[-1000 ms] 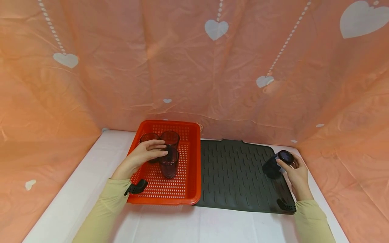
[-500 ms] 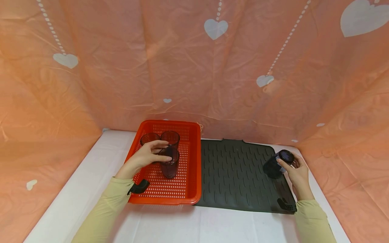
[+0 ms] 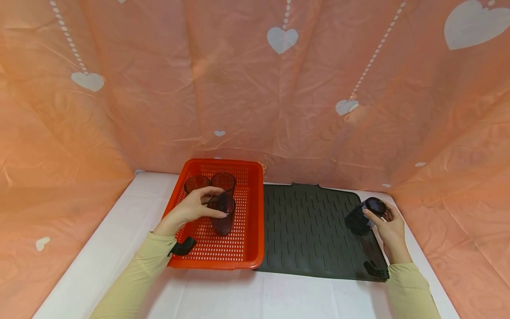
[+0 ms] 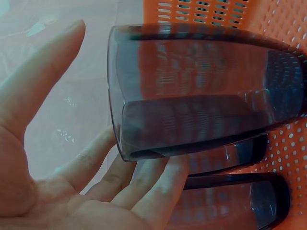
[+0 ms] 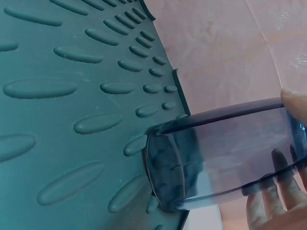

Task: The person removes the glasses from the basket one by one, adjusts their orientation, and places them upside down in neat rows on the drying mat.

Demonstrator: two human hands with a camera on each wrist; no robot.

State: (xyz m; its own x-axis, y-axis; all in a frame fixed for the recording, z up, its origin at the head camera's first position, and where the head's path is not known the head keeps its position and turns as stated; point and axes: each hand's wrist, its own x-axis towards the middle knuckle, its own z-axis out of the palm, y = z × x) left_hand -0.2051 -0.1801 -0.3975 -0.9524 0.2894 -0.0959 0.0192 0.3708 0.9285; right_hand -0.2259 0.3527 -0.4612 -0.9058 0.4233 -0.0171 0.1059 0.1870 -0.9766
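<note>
A purple-tinted drinking glass point(image 3: 223, 226) stands upright in the orange-red basket point(image 3: 255, 230). Around its upper part is my left hand point(image 3: 189, 208); in the left wrist view the fingers lie against the glass's side, while the thumb point(image 4: 45, 72) is spread away from the rim. Two more tinted glasses, a left one point(image 3: 196, 180) and a right one point(image 3: 224, 179), stand behind it, partly hidden by the hand. My right hand point(image 3: 392, 230) grips a dark tinted glass point(image 5: 230, 153) near its base. That glass is upside down, its rim on the black ridged mat point(image 3: 311, 235).
The basket stands left of the mat and close against it, both on a white-covered table point(image 3: 295, 294). An orange sheet with white hearts point(image 3: 282, 40) hangs at the back and sides. A black wrist mount point(image 3: 183, 246) reaches over the basket's near left part.
My left hand has moved slightly right and nearer to me, its thumb coming down along the front glass. The right hand and its glass have stayed in place.
</note>
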